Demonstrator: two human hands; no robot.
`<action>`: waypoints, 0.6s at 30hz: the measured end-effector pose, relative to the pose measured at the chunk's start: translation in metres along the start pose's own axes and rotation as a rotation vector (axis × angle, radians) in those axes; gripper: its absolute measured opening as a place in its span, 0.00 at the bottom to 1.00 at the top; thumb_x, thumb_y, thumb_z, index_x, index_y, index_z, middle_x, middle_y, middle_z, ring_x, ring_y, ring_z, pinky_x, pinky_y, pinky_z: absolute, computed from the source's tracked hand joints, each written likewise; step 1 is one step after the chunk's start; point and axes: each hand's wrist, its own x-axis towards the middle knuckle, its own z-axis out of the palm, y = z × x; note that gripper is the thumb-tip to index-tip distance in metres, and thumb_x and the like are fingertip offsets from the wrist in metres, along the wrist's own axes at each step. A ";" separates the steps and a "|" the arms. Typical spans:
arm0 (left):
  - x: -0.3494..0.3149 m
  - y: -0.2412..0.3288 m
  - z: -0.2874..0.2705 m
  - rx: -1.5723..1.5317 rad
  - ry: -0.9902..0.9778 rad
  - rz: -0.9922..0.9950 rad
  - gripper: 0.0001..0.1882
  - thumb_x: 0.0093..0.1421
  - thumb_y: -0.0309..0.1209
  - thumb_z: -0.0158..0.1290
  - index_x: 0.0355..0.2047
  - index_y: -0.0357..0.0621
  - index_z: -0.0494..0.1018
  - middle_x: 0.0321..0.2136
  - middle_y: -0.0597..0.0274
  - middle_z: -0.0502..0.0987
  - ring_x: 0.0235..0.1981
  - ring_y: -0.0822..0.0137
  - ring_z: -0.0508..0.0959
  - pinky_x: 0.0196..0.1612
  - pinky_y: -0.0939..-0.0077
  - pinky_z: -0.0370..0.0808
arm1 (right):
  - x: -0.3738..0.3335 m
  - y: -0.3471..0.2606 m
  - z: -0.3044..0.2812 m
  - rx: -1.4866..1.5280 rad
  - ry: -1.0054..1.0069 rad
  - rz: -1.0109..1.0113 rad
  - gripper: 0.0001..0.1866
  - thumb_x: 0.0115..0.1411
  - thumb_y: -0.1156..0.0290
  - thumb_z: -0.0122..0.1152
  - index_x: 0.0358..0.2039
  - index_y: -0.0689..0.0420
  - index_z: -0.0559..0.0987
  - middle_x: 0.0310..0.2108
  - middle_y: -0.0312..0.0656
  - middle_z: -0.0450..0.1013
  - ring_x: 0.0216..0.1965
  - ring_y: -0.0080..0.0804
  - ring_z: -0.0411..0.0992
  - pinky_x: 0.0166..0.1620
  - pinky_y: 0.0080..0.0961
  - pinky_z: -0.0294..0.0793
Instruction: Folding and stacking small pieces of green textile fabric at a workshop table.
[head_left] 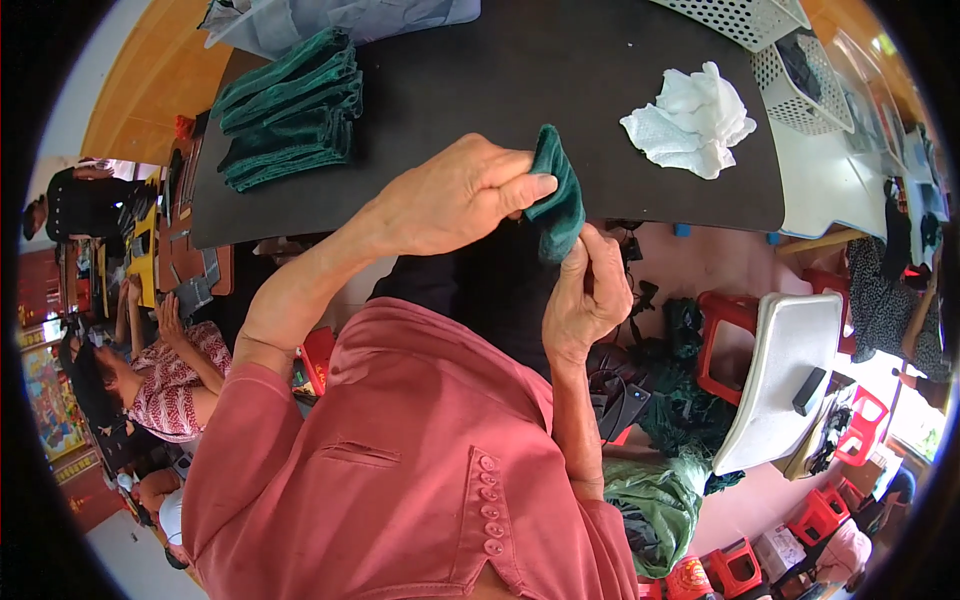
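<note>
A small folded piece of dark green velvet fabric [563,190] is held up at the near edge of the black table [480,90]. My left hand [455,197] pinches its upper part between thumb and fingers. Lower down, my right hand [588,297] grips the bottom end with thumb and fingertips. The cloth runs between both hands, slightly curved. At the table's left lies a layered pile of similar green velvet pieces [290,115]. A crumpled white cloth or tissue [692,122] rests to the right, apart from my hands.
A translucent bin [350,22] stands at the far left of the table, white perforated baskets [800,85] at the far right. On the right are a white board-like surface [785,380], red stools [725,345] and a green plastic bag [655,510]. Other people work on both sides.
</note>
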 end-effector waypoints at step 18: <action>-0.005 -0.008 0.003 0.048 -0.073 0.127 0.27 0.64 0.44 0.43 0.17 0.33 0.61 0.12 0.56 0.58 0.16 0.62 0.56 0.21 0.66 0.58 | -0.003 0.003 -0.010 0.182 -0.222 0.209 0.08 0.62 0.73 0.52 0.30 0.64 0.77 0.16 0.36 0.66 0.16 0.19 0.62 0.21 0.16 0.60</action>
